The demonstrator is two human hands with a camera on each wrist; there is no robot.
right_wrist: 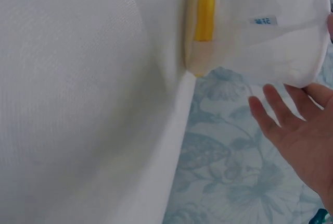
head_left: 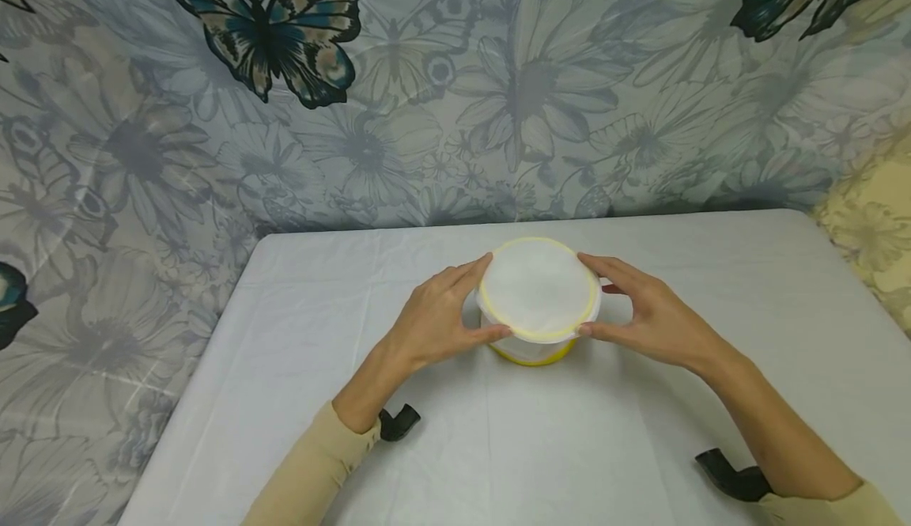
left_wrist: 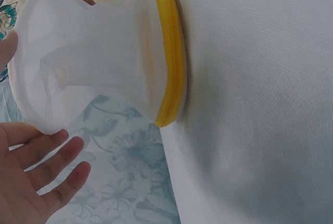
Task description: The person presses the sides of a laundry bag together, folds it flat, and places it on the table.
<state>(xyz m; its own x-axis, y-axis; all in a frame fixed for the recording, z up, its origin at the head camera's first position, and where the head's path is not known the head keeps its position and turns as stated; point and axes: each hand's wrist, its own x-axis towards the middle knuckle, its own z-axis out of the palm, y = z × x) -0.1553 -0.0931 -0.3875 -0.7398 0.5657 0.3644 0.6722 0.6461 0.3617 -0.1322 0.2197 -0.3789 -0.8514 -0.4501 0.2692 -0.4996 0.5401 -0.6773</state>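
A round, white mesh laundry bag (head_left: 538,289) stands upright at the middle of the table, its top edged in pale yellow. A bright yellow zip band (left_wrist: 170,57) circles its base, right at the tablecloth. My left hand (head_left: 437,316) holds the left of the top rim, thumb in front and fingers behind. On the opposite side my right hand (head_left: 651,316) grips the rim the same way. The sheer side wall sags inward in the left wrist view. A small label with blue print (right_wrist: 264,21) shows on the side in the right wrist view.
A white cloth (head_left: 285,336) covers the table, whose far edge meets a wall covering with grey flowers and butterflies (head_left: 263,28). Black curved pieces (head_left: 400,423) stick out by both wrists. Yellow flowered fabric (head_left: 871,225) hangs at the right.
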